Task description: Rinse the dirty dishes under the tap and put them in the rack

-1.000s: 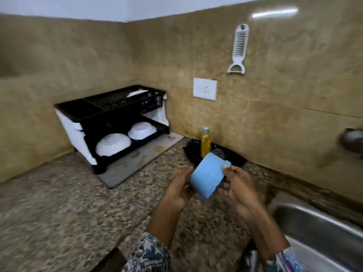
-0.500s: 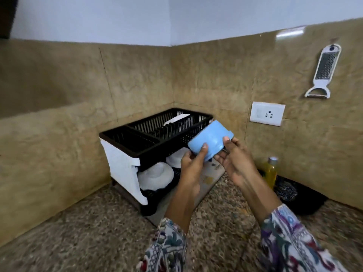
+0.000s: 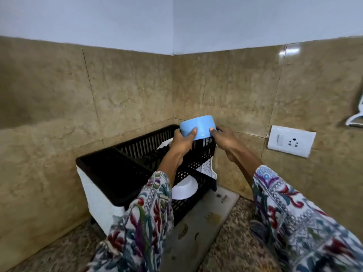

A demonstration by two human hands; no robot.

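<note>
A light blue bowl (image 3: 197,127) is held upside down above the right end of the black two-tier dish rack (image 3: 121,173) in the corner. My left hand (image 3: 181,143) grips its left side with the thumb on the wall. My right hand (image 3: 225,141) holds its right side. A white plate (image 3: 167,144) stands in the top tier, mostly hidden behind my left hand. On the lower tier sits a white bowl (image 3: 184,190), turned over.
A grey drip mat (image 3: 206,218) lies under the rack on the speckled granite counter (image 3: 231,250). A white wall socket (image 3: 291,141) is on the tiled wall to the right. A white utensil (image 3: 355,118) hangs at the right edge.
Both hands carried the blue bowl from the sink side leftward and up over the rack's top tier. The bowl turned from tilted to upside down. The view swung toward the corner.
</note>
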